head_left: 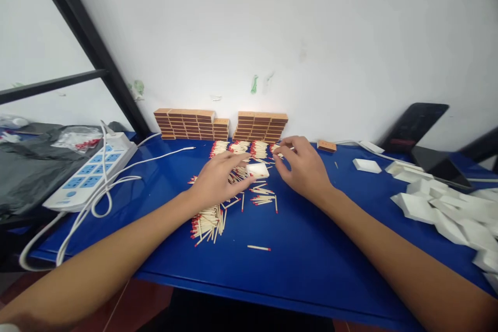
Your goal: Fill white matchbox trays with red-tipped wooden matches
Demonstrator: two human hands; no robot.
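My left hand (213, 179) grips a small white matchbox tray (257, 170) between thumb and fingers, above the matches. A red match head shows at the tray's near left corner. My right hand (305, 166) is just right of the tray, its fingers bent and closed around a few matches (277, 150) at the right end of the back row. That row has several neat bundles of red-tipped matches (259, 149). Nearer me lie a loose heap of matches (208, 222), a smaller group (262, 199) and a single match (259, 248). Part of the matches is hidden under my left hand.
Stacked matchboxes (187, 124) and a second stack (261, 125) stand against the wall. One matchbox (326, 146) lies to their right. Many white trays (439, 202) pile up at right, before a propped phone (416, 124). A power strip (91, 171) with white cables occupies the left.
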